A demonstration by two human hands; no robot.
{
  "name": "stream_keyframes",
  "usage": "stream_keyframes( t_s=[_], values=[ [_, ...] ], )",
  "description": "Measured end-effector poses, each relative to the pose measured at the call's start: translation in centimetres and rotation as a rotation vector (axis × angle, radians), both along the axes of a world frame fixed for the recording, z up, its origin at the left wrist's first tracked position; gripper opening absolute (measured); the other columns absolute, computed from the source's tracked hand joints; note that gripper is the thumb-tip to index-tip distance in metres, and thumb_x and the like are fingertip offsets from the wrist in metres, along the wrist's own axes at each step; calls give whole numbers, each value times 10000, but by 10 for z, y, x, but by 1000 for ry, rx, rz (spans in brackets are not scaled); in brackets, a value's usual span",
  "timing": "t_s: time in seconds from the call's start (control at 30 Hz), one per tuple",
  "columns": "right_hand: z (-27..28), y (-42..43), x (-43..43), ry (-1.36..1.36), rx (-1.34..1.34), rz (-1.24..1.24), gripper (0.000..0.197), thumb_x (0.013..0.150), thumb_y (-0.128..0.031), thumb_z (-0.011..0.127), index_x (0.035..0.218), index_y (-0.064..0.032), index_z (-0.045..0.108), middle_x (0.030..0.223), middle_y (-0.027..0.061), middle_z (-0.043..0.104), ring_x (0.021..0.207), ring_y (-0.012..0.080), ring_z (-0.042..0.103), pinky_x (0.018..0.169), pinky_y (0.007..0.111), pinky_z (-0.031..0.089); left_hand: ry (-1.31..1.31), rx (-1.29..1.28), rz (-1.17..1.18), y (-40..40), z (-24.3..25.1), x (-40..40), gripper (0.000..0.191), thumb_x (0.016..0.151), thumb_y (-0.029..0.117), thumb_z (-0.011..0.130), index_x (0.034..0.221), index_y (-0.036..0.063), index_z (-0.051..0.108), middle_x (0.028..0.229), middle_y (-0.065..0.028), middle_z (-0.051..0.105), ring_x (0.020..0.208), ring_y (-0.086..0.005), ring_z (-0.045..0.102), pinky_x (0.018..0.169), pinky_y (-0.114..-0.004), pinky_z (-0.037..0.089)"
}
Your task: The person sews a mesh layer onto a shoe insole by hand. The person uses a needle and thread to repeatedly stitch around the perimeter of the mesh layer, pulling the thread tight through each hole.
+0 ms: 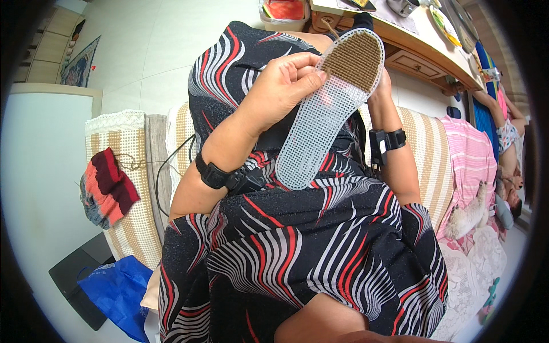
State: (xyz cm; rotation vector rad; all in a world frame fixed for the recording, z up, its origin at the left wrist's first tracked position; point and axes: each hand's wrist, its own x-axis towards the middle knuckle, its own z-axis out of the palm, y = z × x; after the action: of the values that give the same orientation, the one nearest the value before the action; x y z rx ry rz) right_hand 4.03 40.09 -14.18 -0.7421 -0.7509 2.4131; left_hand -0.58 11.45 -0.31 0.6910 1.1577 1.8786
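A sole-shaped sheet of white plastic mesh canvas [316, 133] is held up at a slant above my lap. Brown yarn stitches [358, 60] fill its far, rounded end, while the nearer part is bare mesh. My left hand [289, 79] pinches the sole's left edge beside the last stitched rows, thumb on top; a bit of brown yarn shows at the thumb tip. Behind the right edge of the sole, my right hand [383, 87] supports it, its fingers mostly hidden. A strand of brown yarn [329, 25] rises past the top left edge.
A knitted piece [109, 188] lies on the striped sofa cover [137, 218] at left, above a blue bag [118, 291]. Ahead stand a tub with watermelon [285, 10] and a wooden table [411, 32]. At right are a white furry animal [466, 216] and another person [508, 145].
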Motion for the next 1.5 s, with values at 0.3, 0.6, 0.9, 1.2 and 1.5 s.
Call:
stream_keyframes(
  t_s=[0.3,0.6,0.9,1.2,1.5],
  values=[
    [-77,54,27,-343,322,-329,99,840,-67,575,889,-13,509,651,26,496,536,109,468,546,252,456,-3,-15,-21,2,-3,2,203,881,83,543,1040,-42,548,840,-20,623,760,-45,564,695,-173,456],
    [66,-78,31,3,691,310,261,854,-36,560,1112,2,543,1039,41,607,944,108,560,842,250,442,42,-23,19,0,-4,-1,223,887,116,549,1051,-35,535,845,-27,621,766,-60,571,726,-186,451],
    [92,-99,41,118,889,519,324,828,-9,576,1149,11,533,1095,62,600,991,123,553,883,275,432,22,7,42,0,-8,-3,223,896,117,535,1051,-38,499,882,-57,623,765,-78,590,720,-201,477],
    [96,-103,41,177,889,531,292,834,-10,570,1125,14,547,1073,60,608,969,123,561,871,274,437,3,18,65,0,-9,-3,228,900,111,527,1066,-39,482,889,-63,623,787,-71,586,732,-198,477],
    [101,-105,41,160,926,553,264,827,9,568,1090,16,569,1052,64,619,950,124,569,858,277,445,12,31,56,1,-11,-3,233,902,115,526,1064,-45,479,882,-63,623,787,-71,587,728,-192,475]
  ],
)
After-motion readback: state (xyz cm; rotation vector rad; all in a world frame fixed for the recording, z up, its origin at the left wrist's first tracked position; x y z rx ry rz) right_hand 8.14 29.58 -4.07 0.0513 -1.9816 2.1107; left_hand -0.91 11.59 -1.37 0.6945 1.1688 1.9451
